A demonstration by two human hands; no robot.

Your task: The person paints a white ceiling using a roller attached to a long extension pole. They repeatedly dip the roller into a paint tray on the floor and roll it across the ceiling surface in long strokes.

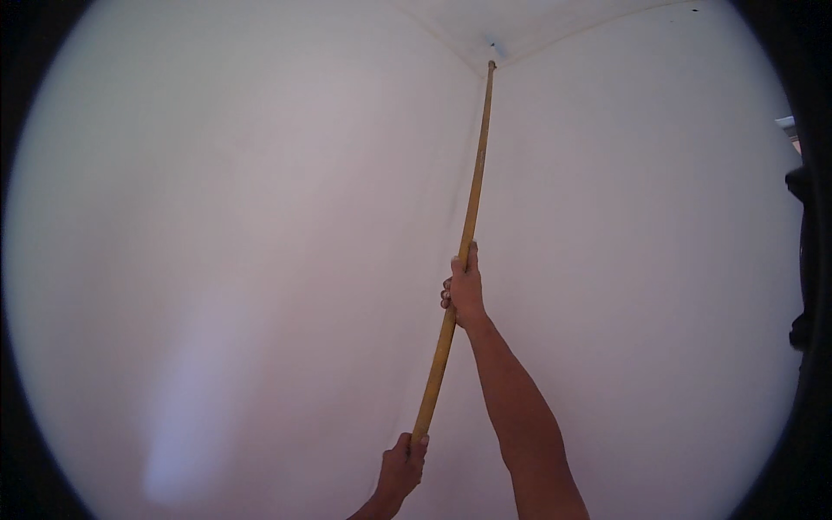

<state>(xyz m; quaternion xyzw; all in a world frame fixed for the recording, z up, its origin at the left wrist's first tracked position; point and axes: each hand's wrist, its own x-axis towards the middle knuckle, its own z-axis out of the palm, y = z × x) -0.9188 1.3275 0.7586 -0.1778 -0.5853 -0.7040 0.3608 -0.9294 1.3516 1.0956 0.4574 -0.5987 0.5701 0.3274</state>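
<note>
A long yellowish-brown pole [478, 178] rises from the lower middle of the view toward the corner where two pale walls and the ceiling meet. Around its lower part my left hand [400, 469] is closed. Higher up, near the middle of the visible length, my right hand [464, 290] grips it, with one finger stretched along the shaft. The pole's far tip looks close to the ceiling; whether it touches cannot be made out. Its bottom end is hidden by my left hand or lies out of view.
Plain pale walls [286, 173] stand on both sides of the pole and meet in a corner behind it. The ceiling [520, 19] has a small dark spot near the pole's tip. Some dark objects [799, 251] show at the right edge.
</note>
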